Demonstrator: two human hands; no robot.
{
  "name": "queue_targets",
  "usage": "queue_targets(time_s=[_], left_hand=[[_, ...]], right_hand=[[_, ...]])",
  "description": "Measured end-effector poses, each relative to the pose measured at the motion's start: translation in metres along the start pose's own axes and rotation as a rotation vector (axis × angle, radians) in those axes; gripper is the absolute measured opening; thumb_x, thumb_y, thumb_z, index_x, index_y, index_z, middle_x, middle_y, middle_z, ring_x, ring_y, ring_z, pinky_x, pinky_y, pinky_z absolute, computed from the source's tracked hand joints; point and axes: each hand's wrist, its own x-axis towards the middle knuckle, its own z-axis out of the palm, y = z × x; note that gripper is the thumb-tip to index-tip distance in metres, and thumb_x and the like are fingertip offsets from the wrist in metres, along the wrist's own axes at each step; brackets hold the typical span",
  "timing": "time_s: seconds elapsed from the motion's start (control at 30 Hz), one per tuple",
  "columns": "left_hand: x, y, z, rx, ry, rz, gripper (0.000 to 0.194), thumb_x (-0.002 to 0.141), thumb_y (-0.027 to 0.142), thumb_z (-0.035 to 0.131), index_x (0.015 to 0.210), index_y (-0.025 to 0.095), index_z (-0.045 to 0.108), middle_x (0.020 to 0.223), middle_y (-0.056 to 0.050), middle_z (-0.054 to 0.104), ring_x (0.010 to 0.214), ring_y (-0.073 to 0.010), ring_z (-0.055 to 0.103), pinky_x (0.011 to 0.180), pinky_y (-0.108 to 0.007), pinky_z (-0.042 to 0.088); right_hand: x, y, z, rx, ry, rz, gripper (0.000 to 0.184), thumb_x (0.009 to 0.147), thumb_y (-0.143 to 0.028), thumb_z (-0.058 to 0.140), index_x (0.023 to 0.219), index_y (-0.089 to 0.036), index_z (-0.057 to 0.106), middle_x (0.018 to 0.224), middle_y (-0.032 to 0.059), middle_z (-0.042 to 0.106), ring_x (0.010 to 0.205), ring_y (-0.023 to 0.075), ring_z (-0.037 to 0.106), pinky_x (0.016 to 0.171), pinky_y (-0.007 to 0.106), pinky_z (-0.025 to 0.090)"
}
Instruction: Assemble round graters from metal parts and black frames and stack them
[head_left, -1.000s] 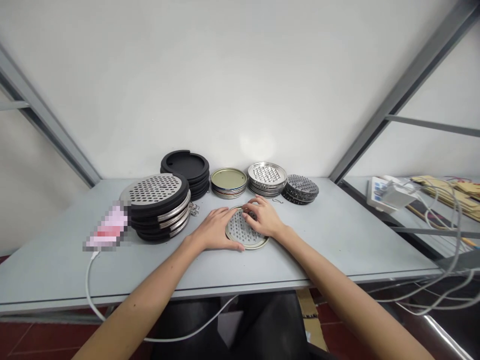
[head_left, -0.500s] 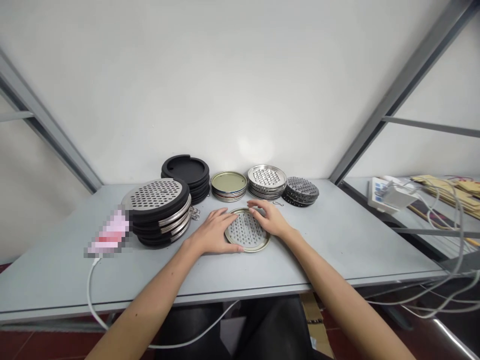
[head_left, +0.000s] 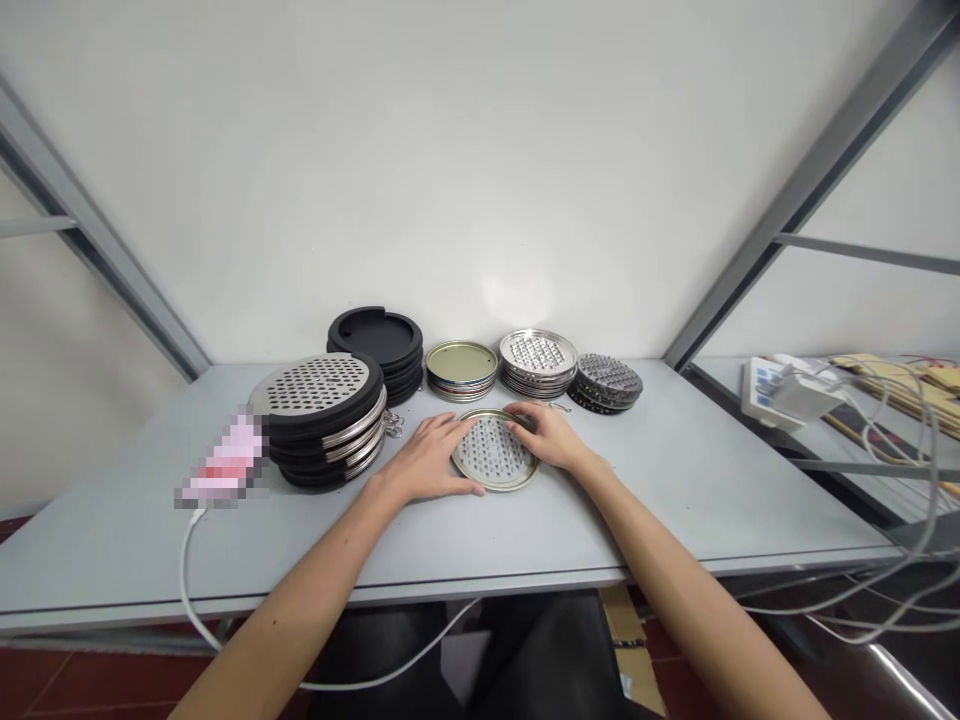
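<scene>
A round metal grater with a raised gold-toned rim lies on the table in front of me, its rows of raised teeth facing up. My left hand curves round its left side, thumb at the near edge and fingertips at the far-left rim. On the opposite side my right hand has its bent fingers at the far-right rim. Both hands grip the grater by its edge. Part of the rim is hidden under the fingers.
Left stand a stack of graters with black rings and a stack of black rings. Behind the hands are gold-toned lids, silver grater discs and dark grater discs. A blurred pink item with a white cable lies left.
The camera view has shifted slightly. The grater's near edge and my left thumb now sit a little further from me. Both hands stay around the grater.
</scene>
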Motion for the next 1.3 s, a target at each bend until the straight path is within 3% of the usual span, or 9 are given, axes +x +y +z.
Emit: queue_targets(time_s=[0.23,0.4,0.47,0.6,0.73,0.9,1.3], left_hand=[[0.002,-0.001,-0.007,0.034,0.1,0.077,0.069,0.075,0.042,0.074,0.134,0.018,0.049,0.131,-0.013,0.056,0.124,-0.0285,0.047,0.107,-0.044,0.038],[0.001,0.001,-0.003,-0.004,0.069,0.075,0.075,0.073,0.048,0.074,0.136,0.018,0.047,0.135,-0.014,0.052,0.127,-0.0302,0.044,0.109,-0.046,0.036],[0.001,0.001,0.0,-0.008,0.055,0.061,0.078,0.073,0.05,0.074,0.137,0.017,0.046,0.136,-0.015,0.051,0.129,-0.0308,0.043,0.109,-0.047,0.036],[0.001,0.0,0.001,-0.014,0.055,0.051,0.077,0.073,0.052,0.073,0.136,0.017,0.047,0.135,-0.016,0.051,0.128,-0.0312,0.044,0.109,-0.047,0.036],[0.002,0.001,0.001,-0.015,0.083,0.078,0.069,0.076,0.048,0.073,0.132,0.017,0.051,0.13,-0.014,0.056,0.124,-0.029,0.048,0.107,-0.045,0.039],[0.003,0.003,0.0,-0.037,0.112,0.096,0.062,0.078,0.044,0.072,0.13,0.017,0.053,0.126,-0.014,0.058,0.12,-0.0279,0.052,0.105,-0.044,0.042],[0.003,0.008,-0.004,-0.085,0.124,0.079,0.046,0.089,0.042,0.058,0.128,0.016,0.056,0.124,-0.014,0.061,0.118,-0.0267,0.053,0.104,-0.044,0.043]], right_hand=[[0.0,0.001,-0.002,-0.042,0.065,0.1,0.026,0.09,-0.033,0.049,0.105,-0.019,0.067,0.101,0.0078,0.073,0.092,0.0242,0.065,0.084,0.037,0.049],[-0.001,0.001,-0.001,-0.047,0.089,0.109,0.023,0.089,-0.032,0.051,0.098,-0.021,0.069,0.097,0.0073,0.074,0.09,0.0252,0.066,0.082,0.039,0.05],[0.0,0.001,-0.001,-0.032,0.162,0.087,0.023,0.088,-0.031,0.05,0.096,-0.021,0.069,0.097,0.0075,0.074,0.091,0.0256,0.066,0.084,0.04,0.05],[0.001,0.004,-0.007,-0.01,0.432,-0.007,0.022,0.088,-0.025,0.049,0.095,-0.022,0.069,0.099,0.0074,0.072,0.098,0.0247,0.063,0.091,0.041,0.048],[0.002,0.012,-0.016,-0.152,0.579,-0.006,0.022,0.087,-0.025,0.052,0.1,-0.022,0.069,0.118,0.0091,0.065,0.116,0.0287,0.053,0.103,0.049,0.04],[0.002,0.023,-0.016,-0.25,0.465,0.004,0.029,0.084,-0.028,0.056,0.11,-0.018,0.067,0.134,0.0101,0.057,0.134,0.0332,0.038,0.109,0.054,0.034],[0.004,0.029,-0.01,-0.305,0.404,0.012,0.037,0.088,-0.028,0.05,0.121,-0.016,0.062,0.132,0.0119,0.059,0.133,0.0339,0.039,0.109,0.057,0.033]])
